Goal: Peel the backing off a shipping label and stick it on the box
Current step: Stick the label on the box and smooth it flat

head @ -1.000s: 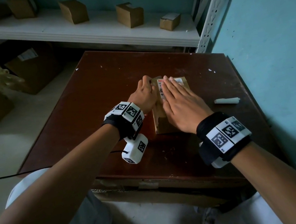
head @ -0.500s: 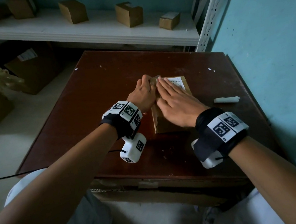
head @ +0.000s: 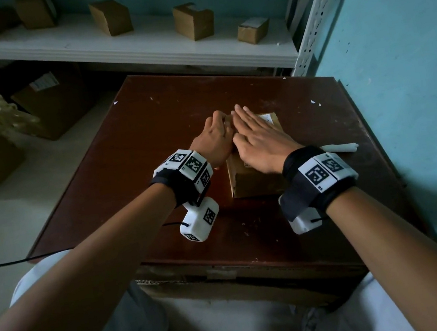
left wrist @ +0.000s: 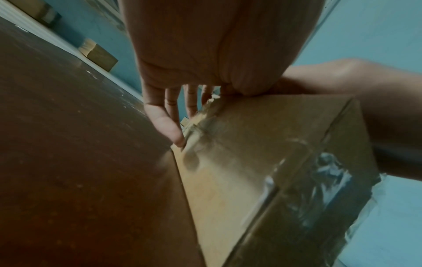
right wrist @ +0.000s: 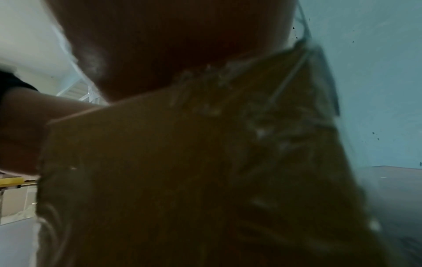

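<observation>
I see the box (head: pixel 256 179) on the table (head: pixel 152 153), right of centre. My right hand (head: pixel 260 141) lies flat on the box top, over the label (head: pixel 265 119), whose far right corner shows past the fingers. My left hand (head: pixel 215 141) sits against the box's left side, just beside the right hand. A rolled backing strip (head: pixel 340 148) lies on the table right of the box, near the wall (head: pixel 412 77). Behind the table runs a shelf (head: pixel 135 46) with small boxes (head: pixel 193 20) on it. Left of the table, cartons (head: pixel 53 105) stand on the floor (head: pixel 19 214).
</observation>
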Motion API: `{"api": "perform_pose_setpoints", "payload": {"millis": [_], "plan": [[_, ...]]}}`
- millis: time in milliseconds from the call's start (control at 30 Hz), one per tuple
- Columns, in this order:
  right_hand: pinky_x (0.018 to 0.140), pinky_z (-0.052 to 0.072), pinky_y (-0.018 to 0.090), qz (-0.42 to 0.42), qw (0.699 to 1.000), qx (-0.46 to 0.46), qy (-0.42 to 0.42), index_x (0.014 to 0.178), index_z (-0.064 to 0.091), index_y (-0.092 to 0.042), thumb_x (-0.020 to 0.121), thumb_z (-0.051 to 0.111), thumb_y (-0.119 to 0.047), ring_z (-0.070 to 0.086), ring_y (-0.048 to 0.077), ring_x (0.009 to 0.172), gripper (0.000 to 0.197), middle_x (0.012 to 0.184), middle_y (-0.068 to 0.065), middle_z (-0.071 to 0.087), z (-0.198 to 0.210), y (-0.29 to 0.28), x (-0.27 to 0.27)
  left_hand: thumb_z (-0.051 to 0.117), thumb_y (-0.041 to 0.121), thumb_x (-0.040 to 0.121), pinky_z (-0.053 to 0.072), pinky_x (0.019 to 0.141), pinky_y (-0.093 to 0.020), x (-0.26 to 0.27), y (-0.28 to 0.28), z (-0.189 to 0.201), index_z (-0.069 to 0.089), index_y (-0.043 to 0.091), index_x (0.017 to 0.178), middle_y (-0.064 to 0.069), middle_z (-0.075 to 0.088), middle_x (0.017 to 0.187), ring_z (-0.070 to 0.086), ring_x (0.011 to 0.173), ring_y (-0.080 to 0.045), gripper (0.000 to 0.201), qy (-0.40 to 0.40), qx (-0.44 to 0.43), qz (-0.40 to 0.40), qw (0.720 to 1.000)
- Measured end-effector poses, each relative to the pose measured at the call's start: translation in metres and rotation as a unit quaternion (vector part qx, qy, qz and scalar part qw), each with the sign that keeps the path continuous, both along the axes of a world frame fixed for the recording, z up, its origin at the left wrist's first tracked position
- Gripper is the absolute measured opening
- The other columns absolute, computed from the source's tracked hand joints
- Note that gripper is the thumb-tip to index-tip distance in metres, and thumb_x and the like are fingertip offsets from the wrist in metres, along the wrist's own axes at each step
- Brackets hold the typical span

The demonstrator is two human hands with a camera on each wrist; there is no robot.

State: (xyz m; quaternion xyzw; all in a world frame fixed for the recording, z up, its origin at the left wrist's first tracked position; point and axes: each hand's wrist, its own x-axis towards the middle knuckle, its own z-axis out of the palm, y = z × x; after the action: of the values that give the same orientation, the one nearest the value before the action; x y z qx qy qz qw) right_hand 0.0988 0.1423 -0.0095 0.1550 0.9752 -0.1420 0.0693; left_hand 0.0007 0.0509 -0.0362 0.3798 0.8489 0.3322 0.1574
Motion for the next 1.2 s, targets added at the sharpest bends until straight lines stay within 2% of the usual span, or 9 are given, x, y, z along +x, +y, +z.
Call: {"api": "perform_pose_setpoints", "payload": {"millis": [67,167,267,400,633,767,1100,1200], "plan": [[0.122,-0.005,0.032,-0.005,1.0,0.013,0.004,0.154,-0.005,-0.013,0.103,0.01,-0.035,-0.014,0.008,0.148,0.058,0.162,-0.001,-0.015,-0.002,0.003,-0.003,0.035,0.019,0.103,0.044,0.1,-0.044,0.001,0.001,-0.002,0.033,0.001,0.142,-0.018,0.031,0.14,0.036,0.124,-0.032,0.043,0.018,-0.011,-0.002,1.0],[0.123,-0.005,0.033,-0.014,0.999,0.03,0.004,0.154,-0.005,-0.012,0.103,0.009,-0.036,-0.014,0.01,0.148,0.058,0.162,0.0,-0.015,-0.005,0.008,-0.005,0.031,0.023,0.103,0.045,0.094,-0.048,0.001,0.001,-0.001,0.035,0.003,0.138,-0.019,0.044,0.135,0.049,0.118,-0.036,0.04,0.036,-0.01,0.028,0.999],[0.122,-0.006,0.033,-0.025,0.999,0.038,0.007,0.155,-0.005,-0.014,0.103,0.011,-0.036,-0.012,0.01,0.149,0.058,0.162,0.0,-0.014,-0.005,0.011,-0.005,0.026,0.033,0.103,0.048,0.092,-0.046,0.0,0.002,0.0,0.036,0.014,0.13,-0.01,0.045,0.13,0.054,0.113,-0.033,0.035,-0.024,0.001,0.013,1.0],[0.122,-0.005,0.033,-0.037,0.998,0.046,0.009,0.155,-0.004,-0.015,0.103,0.011,-0.037,-0.011,0.01,0.149,0.058,0.162,-0.001,-0.014,-0.005,0.015,-0.004,0.024,0.037,0.103,0.052,0.089,-0.05,0.0,0.0,0.004,0.035,0.016,0.127,-0.01,0.045,0.128,0.059,0.106,-0.033,0.034,-0.048,0.006,0.016,0.999],[0.121,-0.006,0.028,-0.05,0.997,0.052,0.01,0.155,-0.004,-0.013,0.103,0.011,-0.037,-0.011,0.009,0.149,0.059,0.162,0.001,-0.013,-0.006,0.026,0.0,0.022,0.036,0.104,0.054,0.072,-0.041,0.002,0.001,0.004,0.035,0.015,0.126,-0.009,0.045,0.126,0.062,0.097,-0.031,0.033,-0.042,0.012,0.017,0.999],[0.121,-0.006,0.029,-0.053,0.997,0.048,0.012,0.155,-0.003,-0.012,0.103,0.011,-0.036,-0.012,0.01,0.149,0.059,0.162,0.002,-0.013,-0.006,0.032,0.005,0.022,0.036,0.104,0.055,0.075,-0.043,0.0,0.001,0.003,0.034,0.015,0.125,-0.01,0.045,0.128,0.062,0.097,-0.032,0.032,-0.042,0.011,0.013,0.999],[0.118,-0.006,0.025,-0.053,0.998,0.039,0.023,0.154,-0.006,-0.011,0.105,0.012,-0.035,-0.012,0.01,0.149,0.058,0.162,0.003,-0.015,-0.005,0.034,0.024,0.022,0.037,0.104,0.054,0.065,-0.036,-0.001,0.002,-0.001,0.033,0.016,0.121,-0.009,0.044,0.129,0.063,0.094,-0.031,0.03,-0.044,0.017,0.009,0.999],[0.119,-0.005,0.025,-0.055,0.997,0.052,0.027,0.154,-0.005,-0.011,0.105,0.013,-0.034,-0.011,0.011,0.149,0.058,0.162,0.003,-0.014,-0.006,0.033,0.029,0.021,0.038,0.104,0.049,0.056,-0.026,-0.002,0.002,-0.002,0.033,0.015,0.122,-0.007,0.044,0.128,0.061,0.089,-0.027,0.031,-0.043,0.02,0.01,0.999]]}}
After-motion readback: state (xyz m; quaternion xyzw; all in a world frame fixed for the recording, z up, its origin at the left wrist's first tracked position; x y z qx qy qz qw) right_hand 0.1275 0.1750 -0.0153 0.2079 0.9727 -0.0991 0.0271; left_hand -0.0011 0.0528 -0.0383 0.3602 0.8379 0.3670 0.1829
